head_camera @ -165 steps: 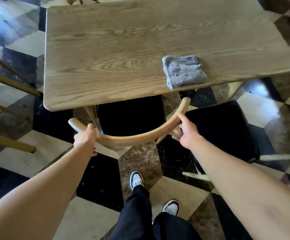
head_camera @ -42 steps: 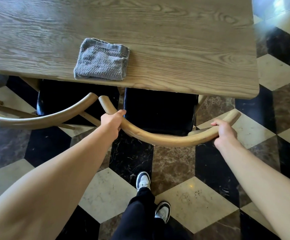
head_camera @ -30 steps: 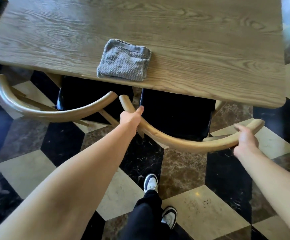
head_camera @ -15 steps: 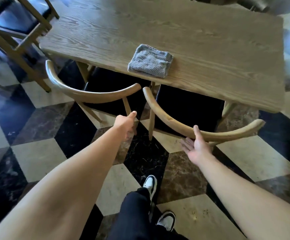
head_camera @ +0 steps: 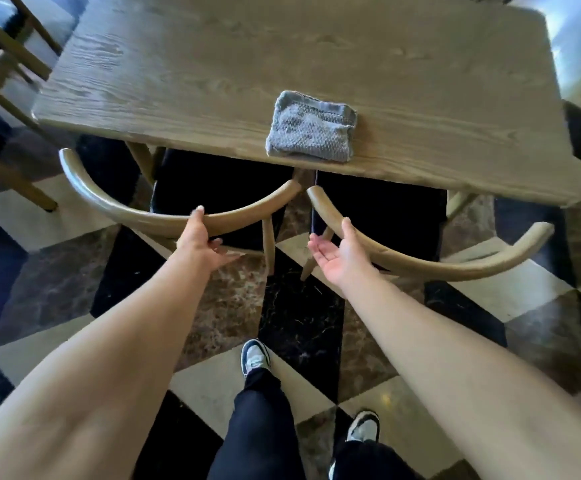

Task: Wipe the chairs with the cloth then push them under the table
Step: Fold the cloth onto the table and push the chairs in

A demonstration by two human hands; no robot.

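We are standing on a checkered marble floor (head_camera: 212,386), our two sneakers (head_camera: 254,358) and dark trousers showing nearest to us. Both bare forearms are reaching forward toward two chairs tucked side by side beneath the desk (head_camera: 212,81). Our left hand (head_camera: 200,244) is lying open against the curved wooden back rail of the left chair (head_camera: 115,209): the thumb is resting on top of the rail while the fingers are spreading loosely below it, not wrapping round it. Our right hand (head_camera: 339,254) is also open, palm turned up and toward the middle, fingers relaxed and slightly curled; its thumb is touching the back rail of the right chair (head_camera: 455,268) near that rail's left end, and it is gripping nothing. The two rail ends are nearly meeting between our hands, and both dark seats are sitting under the desk edge. Farther on, the folded grey cloth (head_camera: 311,135) is lying on the desk just beside its near edge, above the gap between the chairs. Another wooden chair (head_camera: 1,64) is standing at the far left
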